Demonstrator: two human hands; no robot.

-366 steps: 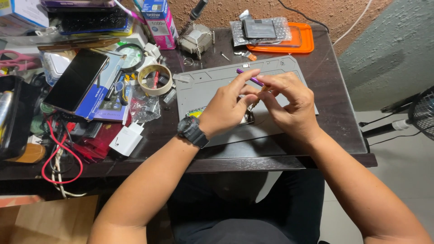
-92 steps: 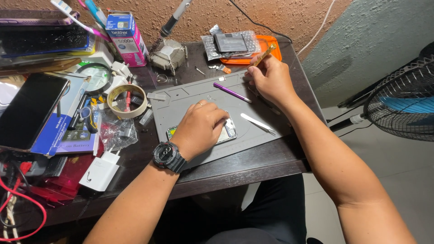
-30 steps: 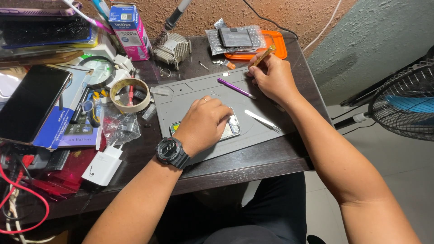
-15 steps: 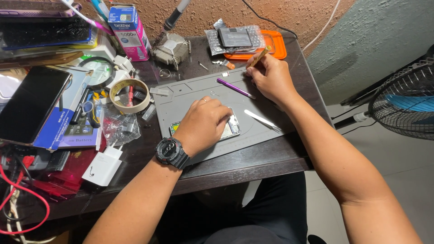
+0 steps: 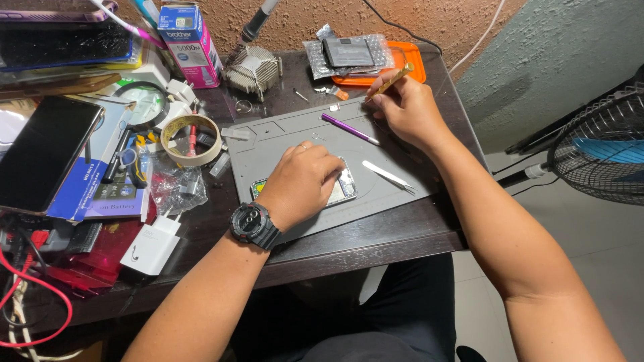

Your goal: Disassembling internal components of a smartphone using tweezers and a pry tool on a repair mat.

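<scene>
My left hand [image 5: 303,182] lies flat on an opened phone [image 5: 343,190] that rests on the grey work mat [image 5: 268,144], pinning it down. My right hand [image 5: 405,110] is at the mat's far right corner and grips a thin gold-coloured tool [image 5: 389,82], tip pointing toward the mat's far edge. A purple pen-like tool [image 5: 349,129] lies on the mat between the two hands. White tweezers [image 5: 388,175] lie just right of the phone.
An orange tray [image 5: 408,62] with bubble-wrapped parts sits at the back. A metal heat sink [image 5: 252,67], tape roll [image 5: 191,139], ink box [image 5: 190,41], black phone [image 5: 41,153], white charger [image 5: 150,245] and red cables [image 5: 40,315] crowd the left. A fan [image 5: 600,151] stands to the right.
Almost nothing has moved over the last second: both hands stay in place. Twelve seconds ago both hands were together over the mat with the purple tool.
</scene>
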